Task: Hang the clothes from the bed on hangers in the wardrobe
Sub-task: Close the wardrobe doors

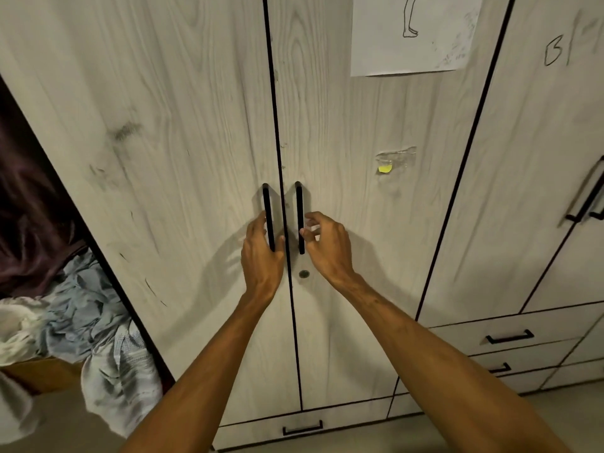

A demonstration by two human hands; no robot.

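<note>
Black wardrobe handle in the left hand.

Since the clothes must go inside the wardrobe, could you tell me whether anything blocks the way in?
Yes: the wardrobe doors are shut. The left hand grips the left handle; the right hand is beside the right handle.

**A:** are those wardrobe doors real wood?

**B:** looks more like pale wood-grain laminate tbh. Matt, with dark smudges and scratches left of the handles. The handles are black and matt, can't tell if metal or plastic.

**A:** and the round lock just below the handles?

**B:** dull metal. Up and right of the handles there's a white matt paper sheet and crinkly glossy clear tape. Far left of the handles: crumpled soft cloth clothes and a dark purple fabric with a slight sheen.
</note>
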